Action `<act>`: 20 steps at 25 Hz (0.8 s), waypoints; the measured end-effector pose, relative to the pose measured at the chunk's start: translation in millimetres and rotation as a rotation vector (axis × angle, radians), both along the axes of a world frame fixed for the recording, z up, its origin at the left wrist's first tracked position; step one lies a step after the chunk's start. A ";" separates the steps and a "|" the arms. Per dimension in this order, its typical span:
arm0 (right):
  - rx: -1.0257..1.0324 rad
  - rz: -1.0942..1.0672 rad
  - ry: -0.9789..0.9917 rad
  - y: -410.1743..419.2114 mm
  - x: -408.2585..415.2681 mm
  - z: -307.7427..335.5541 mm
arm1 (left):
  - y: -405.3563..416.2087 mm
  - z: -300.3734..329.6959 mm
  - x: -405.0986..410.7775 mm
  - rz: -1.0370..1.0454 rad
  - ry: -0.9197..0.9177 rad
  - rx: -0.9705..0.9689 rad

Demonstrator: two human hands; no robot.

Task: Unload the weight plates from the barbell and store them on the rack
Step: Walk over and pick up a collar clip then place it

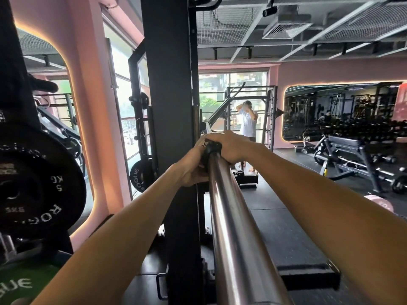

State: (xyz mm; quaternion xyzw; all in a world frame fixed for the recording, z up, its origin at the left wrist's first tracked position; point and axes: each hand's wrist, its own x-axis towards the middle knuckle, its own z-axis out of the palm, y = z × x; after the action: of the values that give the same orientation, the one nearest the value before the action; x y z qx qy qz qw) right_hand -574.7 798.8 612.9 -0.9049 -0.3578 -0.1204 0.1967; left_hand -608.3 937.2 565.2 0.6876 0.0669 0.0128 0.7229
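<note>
The bare steel sleeve of the barbell (229,216) runs from the bottom centre away from me to the rack upright (169,106). A black collar (211,148) sits on the sleeve next to the upright. My left hand (193,170) grips the collar from the left and below. My right hand (229,146) wraps over it from the right and above. A black 5 kg plate (41,186) hangs on a storage peg at the left. Below it shows the edge of a green plate (24,282).
Another small black plate (139,177) hangs on a rack by the window. A person (248,122) stands farther back by another rack. Benches (345,155) and dumbbells stand at the right, under a wall mirror. A pink ball (378,203) lies on the black floor.
</note>
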 end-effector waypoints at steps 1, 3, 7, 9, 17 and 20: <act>0.097 -0.007 0.057 -4.2 -0.8 -1.8 | 0.5 3.6 3.3 -0.010 0.011 0.012; 0.281 -0.094 0.136 -11.3 7.3 -8.5 | -1.9 10.8 12.1 -0.011 0.035 0.062; 0.571 -0.196 0.428 -23.8 12.2 -29.3 | -12.2 17.7 19.0 0.040 0.042 0.123; 0.602 -0.142 0.545 -24.3 10.4 -37.4 | -14.7 16.5 20.1 0.045 0.028 0.095; 0.560 -0.135 0.520 -21.3 2.9 -35.2 | -15.4 3.7 23.9 0.151 -0.139 -0.068; 0.533 -0.137 0.503 -21.0 4.3 -33.5 | -13.4 0.9 24.2 0.081 -0.123 -0.017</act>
State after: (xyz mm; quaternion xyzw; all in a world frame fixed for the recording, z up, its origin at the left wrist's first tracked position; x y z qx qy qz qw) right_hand -570.4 777.8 579.4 -0.8450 -0.1926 0.0040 0.4988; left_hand -584.1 923.7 566.1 0.6761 0.0504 0.0836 0.7303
